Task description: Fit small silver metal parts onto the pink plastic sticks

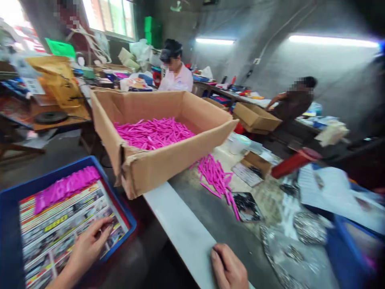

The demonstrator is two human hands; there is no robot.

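Note:
My left hand (87, 247) lies in the blue tray (126, 212) at the lower left, fingers stretched and touching the printed paper lining (60, 233); it holds nothing. A row of pink sticks (64, 188) lies at the tray's far side. My right hand (230, 269) rests on the table's near edge (183, 233), fingers curled under; I see nothing in it. A large cardboard box (156, 164) full of pink sticks (152, 132) stands on the table ahead. A loose heap of pink sticks (216, 176) lies on the table beside the box.
Foil-like sheets (288, 249), papers (331, 192) and a small open carton (255, 162) lie on the table to the right, with a blue bin (355, 249) at its corner. Two people work at benches behind, near another cardboard box (255, 116). A cluttered bench stands at the left.

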